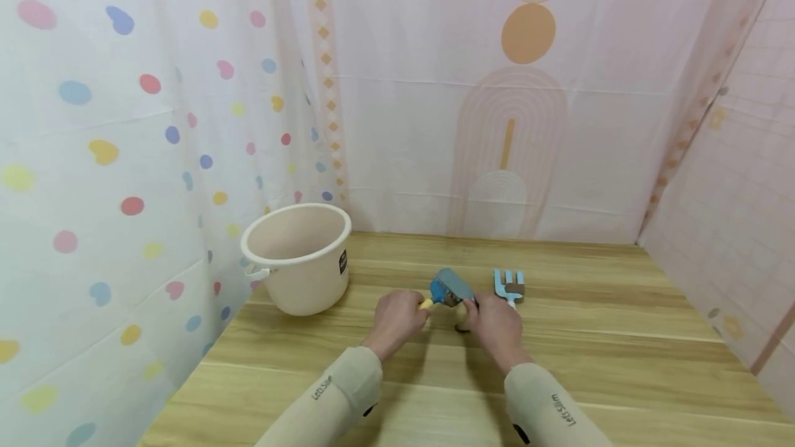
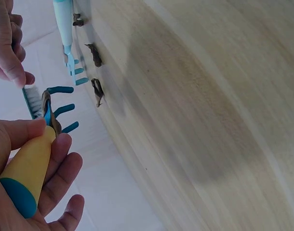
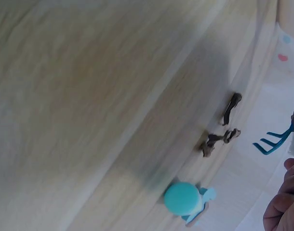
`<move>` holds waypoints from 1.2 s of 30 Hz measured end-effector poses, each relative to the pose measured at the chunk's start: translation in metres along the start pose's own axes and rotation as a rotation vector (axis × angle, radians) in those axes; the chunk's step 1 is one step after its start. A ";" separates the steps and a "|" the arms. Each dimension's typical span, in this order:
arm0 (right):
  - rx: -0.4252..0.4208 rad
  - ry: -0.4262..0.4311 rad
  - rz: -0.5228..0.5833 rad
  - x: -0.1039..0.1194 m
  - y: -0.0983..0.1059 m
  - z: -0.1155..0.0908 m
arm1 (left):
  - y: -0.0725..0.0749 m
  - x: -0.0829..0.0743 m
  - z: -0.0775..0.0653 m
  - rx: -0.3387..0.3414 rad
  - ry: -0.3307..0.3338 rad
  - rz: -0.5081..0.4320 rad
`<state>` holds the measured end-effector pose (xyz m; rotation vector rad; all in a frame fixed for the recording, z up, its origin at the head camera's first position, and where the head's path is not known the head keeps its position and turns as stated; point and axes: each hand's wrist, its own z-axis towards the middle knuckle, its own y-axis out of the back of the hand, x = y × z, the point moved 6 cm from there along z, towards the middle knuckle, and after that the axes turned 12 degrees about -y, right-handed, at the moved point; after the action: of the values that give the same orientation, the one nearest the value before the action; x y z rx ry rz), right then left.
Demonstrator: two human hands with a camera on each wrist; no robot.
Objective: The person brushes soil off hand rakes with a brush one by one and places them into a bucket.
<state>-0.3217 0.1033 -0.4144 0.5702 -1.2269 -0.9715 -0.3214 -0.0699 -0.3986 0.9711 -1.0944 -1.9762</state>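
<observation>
My left hand (image 1: pixel 397 319) grips a small hand rake by its yellow handle (image 2: pixel 31 166). The rake's blue tines (image 2: pixel 65 109) point away from the brush, and brown dirt clings to its head. A brush (image 1: pixel 455 283) with pale bristles is held in my right hand (image 1: pixel 497 326); in the left wrist view its bristles (image 2: pixel 35 102) meet the rake head. Below both tools, dark brown clumps (image 3: pixel 231 108) lie on the wooden table (image 1: pixel 559 392). A second, light blue rake (image 1: pixel 499 288) lies beyond my right hand, a brown piece on its tines.
To the left stands a cream bucket (image 1: pixel 310 285) with a side handle, near the table's left edge. Patterned curtains (image 1: pixel 397 157) hang behind the table and along both sides.
</observation>
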 end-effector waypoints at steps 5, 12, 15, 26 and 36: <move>0.000 -0.030 -0.017 -0.004 0.001 0.002 | -0.002 -0.001 0.000 -0.010 -0.013 -0.007; 0.009 -0.047 -0.038 -0.008 0.000 0.005 | -0.001 -0.003 0.000 -0.013 -0.026 -0.001; 0.003 -0.050 -0.043 -0.009 -0.001 0.006 | -0.001 -0.003 0.000 -0.012 -0.028 -0.009; 0.010 -0.064 -0.055 -0.012 -0.001 0.008 | -0.001 -0.005 -0.001 -0.010 -0.046 -0.004; 0.063 -0.131 -0.082 -0.032 0.003 0.016 | 0.000 -0.008 -0.002 0.021 -0.053 -0.017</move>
<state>-0.3367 0.1346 -0.4242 0.6186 -1.3631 -1.0551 -0.3158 -0.0645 -0.3967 0.9470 -1.1414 -2.0178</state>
